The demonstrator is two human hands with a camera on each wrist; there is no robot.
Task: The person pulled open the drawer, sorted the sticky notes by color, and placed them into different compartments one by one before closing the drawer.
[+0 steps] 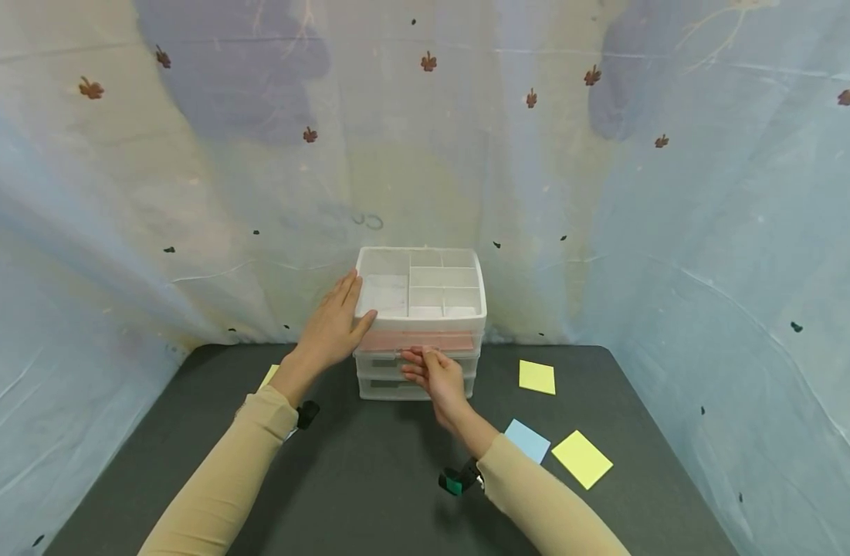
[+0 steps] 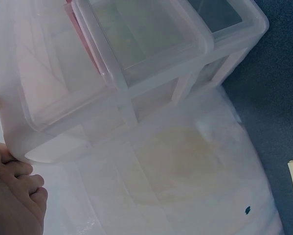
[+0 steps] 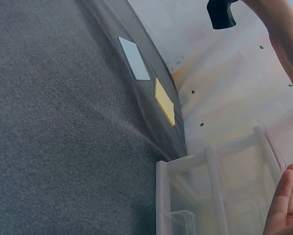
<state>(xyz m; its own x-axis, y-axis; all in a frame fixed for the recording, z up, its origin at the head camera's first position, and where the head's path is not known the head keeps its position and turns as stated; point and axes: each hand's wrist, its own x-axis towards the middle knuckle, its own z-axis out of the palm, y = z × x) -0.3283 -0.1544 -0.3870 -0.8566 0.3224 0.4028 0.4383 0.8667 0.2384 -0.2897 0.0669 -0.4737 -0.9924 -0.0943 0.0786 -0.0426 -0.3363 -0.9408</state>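
Note:
A white plastic drawer unit point(image 1: 421, 320) stands at the back of the dark table, with a divided tray on top and several clear-fronted drawers below. Pink shows through the upper drawer point(image 1: 383, 340). My left hand point(image 1: 333, 320) rests on the unit's upper left side, fingers extended along it and thumb at the front rim. In front of the upper drawers is my right hand point(image 1: 438, 378), fingertips right at the upper drawer's lower edge. The right wrist view shows these fingers point(image 3: 284, 196) nearly straight beside the drawer front.
Right of the unit lie a yellow sticky note point(image 1: 537, 377), a blue one point(image 1: 527, 442) and a second yellow one point(image 1: 582, 459). Another yellow note point(image 1: 269, 376) is partly hidden behind the left forearm. A patterned cloth point(image 1: 425, 185) hangs behind the table point(image 1: 369, 479).

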